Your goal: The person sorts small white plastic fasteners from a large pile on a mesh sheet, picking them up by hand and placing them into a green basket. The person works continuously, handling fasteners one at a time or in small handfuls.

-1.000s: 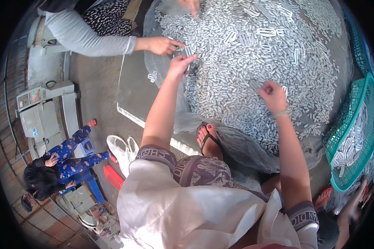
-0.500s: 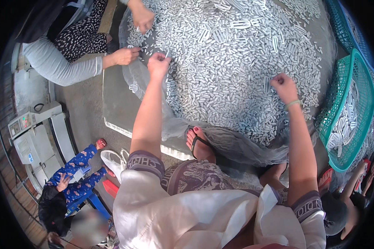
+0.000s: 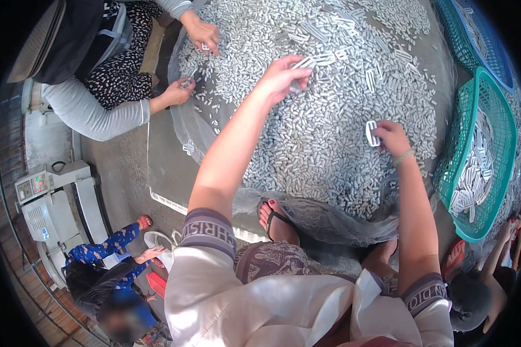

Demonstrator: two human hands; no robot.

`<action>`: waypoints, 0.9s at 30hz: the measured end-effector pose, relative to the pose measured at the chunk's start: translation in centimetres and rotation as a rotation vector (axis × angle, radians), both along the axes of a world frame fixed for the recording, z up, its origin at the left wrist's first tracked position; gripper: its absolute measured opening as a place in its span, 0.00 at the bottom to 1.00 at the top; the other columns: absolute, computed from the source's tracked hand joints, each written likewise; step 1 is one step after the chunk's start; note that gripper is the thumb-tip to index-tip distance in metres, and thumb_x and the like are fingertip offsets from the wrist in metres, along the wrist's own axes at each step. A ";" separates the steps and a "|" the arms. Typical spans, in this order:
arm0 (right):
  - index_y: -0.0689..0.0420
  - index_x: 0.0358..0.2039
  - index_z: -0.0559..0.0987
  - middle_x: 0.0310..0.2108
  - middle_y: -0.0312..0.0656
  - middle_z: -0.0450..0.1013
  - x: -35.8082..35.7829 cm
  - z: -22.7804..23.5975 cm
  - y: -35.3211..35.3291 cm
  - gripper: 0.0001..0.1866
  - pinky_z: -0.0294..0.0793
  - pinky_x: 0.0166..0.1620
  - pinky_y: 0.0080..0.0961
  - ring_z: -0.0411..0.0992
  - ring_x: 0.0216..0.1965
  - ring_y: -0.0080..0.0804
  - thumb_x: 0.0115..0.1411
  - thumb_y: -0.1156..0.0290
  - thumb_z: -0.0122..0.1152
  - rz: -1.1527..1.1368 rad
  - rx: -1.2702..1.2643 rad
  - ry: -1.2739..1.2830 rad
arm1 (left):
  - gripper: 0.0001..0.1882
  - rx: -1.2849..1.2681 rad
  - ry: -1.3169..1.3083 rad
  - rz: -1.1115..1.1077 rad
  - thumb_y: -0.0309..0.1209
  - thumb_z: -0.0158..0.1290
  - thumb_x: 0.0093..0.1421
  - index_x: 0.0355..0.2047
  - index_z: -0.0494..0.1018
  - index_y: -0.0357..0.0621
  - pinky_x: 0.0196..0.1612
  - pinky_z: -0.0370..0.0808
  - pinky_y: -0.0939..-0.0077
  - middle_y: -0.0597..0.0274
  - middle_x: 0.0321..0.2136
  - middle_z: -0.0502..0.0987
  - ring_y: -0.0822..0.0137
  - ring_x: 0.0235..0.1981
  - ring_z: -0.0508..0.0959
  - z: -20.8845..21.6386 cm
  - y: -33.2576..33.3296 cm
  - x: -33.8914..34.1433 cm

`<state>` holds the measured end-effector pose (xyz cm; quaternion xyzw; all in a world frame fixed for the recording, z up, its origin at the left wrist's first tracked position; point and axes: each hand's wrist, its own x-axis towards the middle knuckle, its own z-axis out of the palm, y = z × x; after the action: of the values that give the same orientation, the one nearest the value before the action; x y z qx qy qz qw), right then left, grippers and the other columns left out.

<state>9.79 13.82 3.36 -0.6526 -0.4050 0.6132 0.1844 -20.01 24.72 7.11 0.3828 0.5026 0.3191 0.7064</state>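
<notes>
A broad heap of small silver-grey pellet-like pieces (image 3: 330, 144) spreads in front of me, with several pale slotted oblong frames lying on it. My left hand (image 3: 281, 80) is over the heap's upper middle, fingers closed on a pale slotted frame (image 3: 308, 61); other frames lie right beside its tip. At the heap's right side my right hand (image 3: 392, 139) pinches a white slotted frame (image 3: 371, 133) by one long side and holds it upright. The pieces' exact kind cannot be made out.
Mesh netting (image 3: 336, 217) borders the heap near my feet. A teal basket (image 3: 485, 226) with slotted frames and a blue basket (image 3: 506, 75) stand right. A co-worker's hands (image 3: 202, 33) work at the far left edge. A grey machine (image 3: 61, 205) and another person are left; people are lower right.
My left hand has moved right, from the heap's left edge to its upper middle, and grips a frame there. My right hand has lowered slightly and has picked up a white frame.
</notes>
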 end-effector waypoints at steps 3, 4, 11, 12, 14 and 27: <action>0.59 0.37 0.72 0.36 0.46 0.72 2.4 0.9 -0.5 0.14 0.74 0.40 0.44 0.72 0.39 0.42 0.50 0.66 0.51 -0.342 -0.099 0.733 | 0.13 0.047 0.145 0.125 0.22 0.53 0.51 0.39 0.67 0.42 0.24 0.69 0.74 0.64 0.25 0.73 0.72 0.21 0.72 -0.1 5.6 1.8; 0.58 0.38 0.71 0.36 0.47 0.72 2.4 1.3 -0.5 0.15 0.74 0.41 0.45 0.72 0.39 0.42 0.51 0.65 0.51 -0.411 -0.091 0.962 | 0.14 0.072 0.193 0.194 0.22 0.53 0.51 0.39 0.67 0.42 0.24 0.70 0.73 0.64 0.25 0.73 0.72 0.21 0.72 0.3 7.0 1.4; 0.59 0.42 0.70 0.40 0.52 0.70 2.5 3.8 1.0 0.20 0.72 0.45 0.50 0.70 0.43 0.48 0.57 0.56 0.49 -0.565 0.090 1.204 | 0.12 0.148 0.112 0.249 0.26 0.55 0.52 0.38 0.69 0.41 0.29 0.72 0.72 0.62 0.28 0.75 0.71 0.24 0.74 2.8 9.6 4.2; 0.59 0.45 0.69 0.42 0.53 0.69 3.4 4.1 0.8 0.23 0.72 0.45 0.49 0.70 0.43 0.48 0.58 0.53 0.47 -0.593 0.100 1.146 | 0.13 0.259 0.169 0.009 0.29 0.56 0.52 0.37 0.71 0.40 0.31 0.72 0.73 0.61 0.30 0.75 0.70 0.26 0.74 2.4 8.8 7.7; 0.60 0.47 0.67 0.43 0.53 0.69 2.5 5.0 1.0 0.24 0.72 0.46 0.49 0.70 0.44 0.48 0.59 0.53 0.46 -0.631 -0.008 1.160 | 0.17 0.356 0.201 -0.274 0.36 0.59 0.50 0.37 0.74 0.40 0.35 0.72 0.73 0.55 0.33 0.77 0.68 0.33 0.76 2.2 4.6 12.8; 0.66 0.47 0.68 0.47 0.56 0.68 10.8 5.6 2.9 0.20 0.77 0.34 0.31 0.67 0.48 0.53 0.59 0.65 0.46 -0.696 0.317 1.373 | 0.32 0.767 1.470 -0.552 0.59 0.45 0.52 0.55 0.63 0.60 0.56 0.49 0.39 0.54 0.54 0.62 0.49 0.57 0.56 0.0 2.7 10.1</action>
<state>20.56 16.67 8.98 -0.1828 -0.0553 0.7212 0.6659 -9.91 27.41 7.07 0.8110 0.5781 -0.0441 0.0777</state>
